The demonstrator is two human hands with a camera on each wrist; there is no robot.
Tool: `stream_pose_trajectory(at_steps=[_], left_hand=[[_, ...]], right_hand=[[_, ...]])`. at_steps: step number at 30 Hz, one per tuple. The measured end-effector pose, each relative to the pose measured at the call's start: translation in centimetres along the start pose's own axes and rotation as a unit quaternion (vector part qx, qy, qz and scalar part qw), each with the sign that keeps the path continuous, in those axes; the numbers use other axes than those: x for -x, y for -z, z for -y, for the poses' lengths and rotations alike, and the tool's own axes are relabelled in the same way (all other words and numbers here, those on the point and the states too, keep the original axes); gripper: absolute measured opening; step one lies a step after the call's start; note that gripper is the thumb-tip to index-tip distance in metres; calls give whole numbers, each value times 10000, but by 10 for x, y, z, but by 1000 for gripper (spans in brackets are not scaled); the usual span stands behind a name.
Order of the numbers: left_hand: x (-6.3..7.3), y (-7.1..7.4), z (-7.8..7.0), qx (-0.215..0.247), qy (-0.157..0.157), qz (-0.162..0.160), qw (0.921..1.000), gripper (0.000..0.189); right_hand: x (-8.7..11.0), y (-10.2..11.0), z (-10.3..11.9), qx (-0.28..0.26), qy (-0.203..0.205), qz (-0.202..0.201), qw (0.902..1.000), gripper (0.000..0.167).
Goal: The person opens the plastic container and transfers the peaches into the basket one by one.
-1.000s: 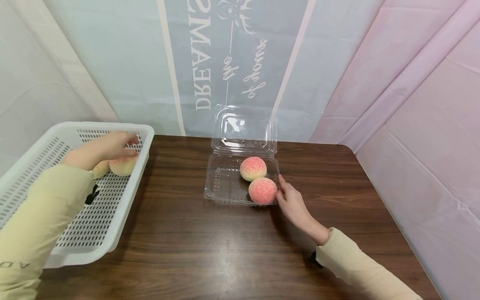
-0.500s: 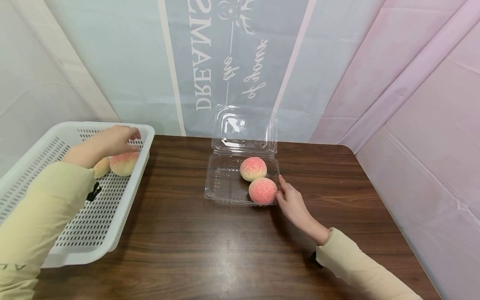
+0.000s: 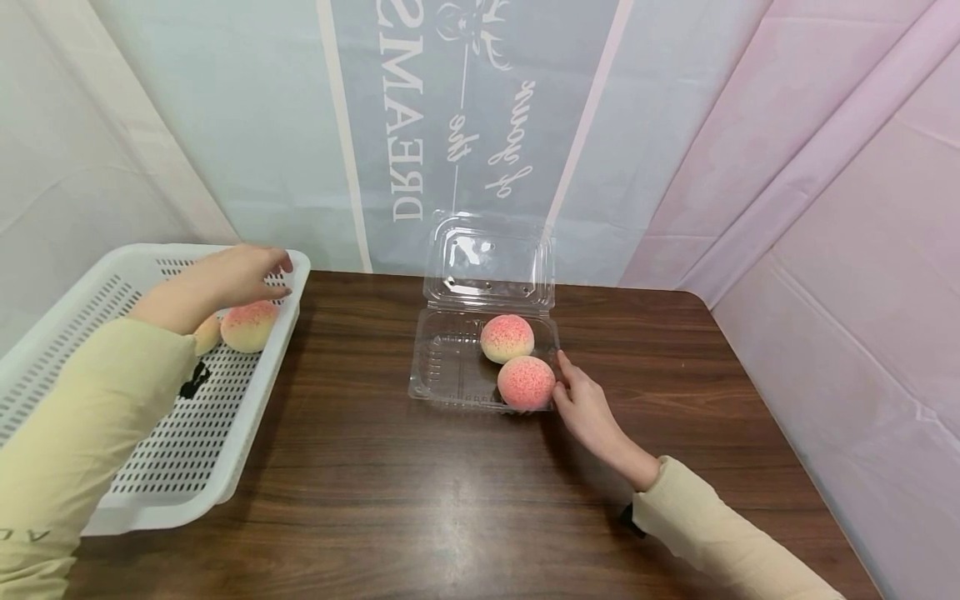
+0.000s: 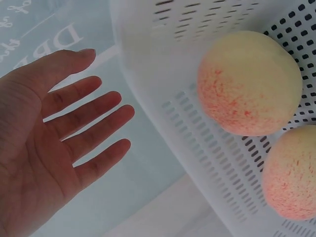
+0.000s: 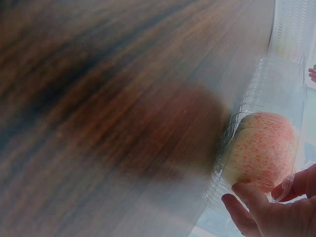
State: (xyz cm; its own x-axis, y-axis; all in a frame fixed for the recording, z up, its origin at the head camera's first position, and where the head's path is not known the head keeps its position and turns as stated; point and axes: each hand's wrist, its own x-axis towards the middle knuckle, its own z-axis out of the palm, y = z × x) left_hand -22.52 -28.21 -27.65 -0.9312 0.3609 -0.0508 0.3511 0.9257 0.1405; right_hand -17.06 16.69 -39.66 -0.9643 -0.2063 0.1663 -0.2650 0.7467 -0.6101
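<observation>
My left hand (image 3: 243, 275) hovers over the far right corner of the white basket (image 3: 247, 433), holding nothing. In the left wrist view its fingers are spread and relaxed, apart from two peaches (image 4: 249, 84) lying in the basket. Pink-and-cream peaches, one upper (image 3: 507, 338) and one lower (image 3: 527, 382), sit in the right half of a clear plastic clamshell container (image 3: 450, 367). With thumb and fingers my right hand (image 3: 588, 408) holds the container's right rim, close to the lower peach. Part of that grip is hidden in the head view.
The container's hinged lid (image 3: 487, 258) stands raised at the back against the printed cloth (image 3: 465, 125). Brown wood table (image 3: 360, 483) lies between basket and container. The basket's raised wall is at the left; cloth walls border the back and right.
My left hand has lifted off the peach in the basket and shifted slightly right and back, its fingers loosening. My right hand and the container have stayed in place.
</observation>
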Motion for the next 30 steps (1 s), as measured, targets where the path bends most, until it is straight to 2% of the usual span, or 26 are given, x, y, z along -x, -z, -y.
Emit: stream_pose_trajectory(at_steps=[8,21,30], left_hand=[[-3,4,-13,-96,-59,77,9999,32],[-7,7,-40,-281,-267,20,9992,32],[-9,8,-53,-314,-394,22,9987,31]], right_hand=[[1,-1,1,-2,15,-33,10000,50],[2,-1,1,-15,4,-50,10000,51],[2,-1,2,-33,13,-69,10000,51]])
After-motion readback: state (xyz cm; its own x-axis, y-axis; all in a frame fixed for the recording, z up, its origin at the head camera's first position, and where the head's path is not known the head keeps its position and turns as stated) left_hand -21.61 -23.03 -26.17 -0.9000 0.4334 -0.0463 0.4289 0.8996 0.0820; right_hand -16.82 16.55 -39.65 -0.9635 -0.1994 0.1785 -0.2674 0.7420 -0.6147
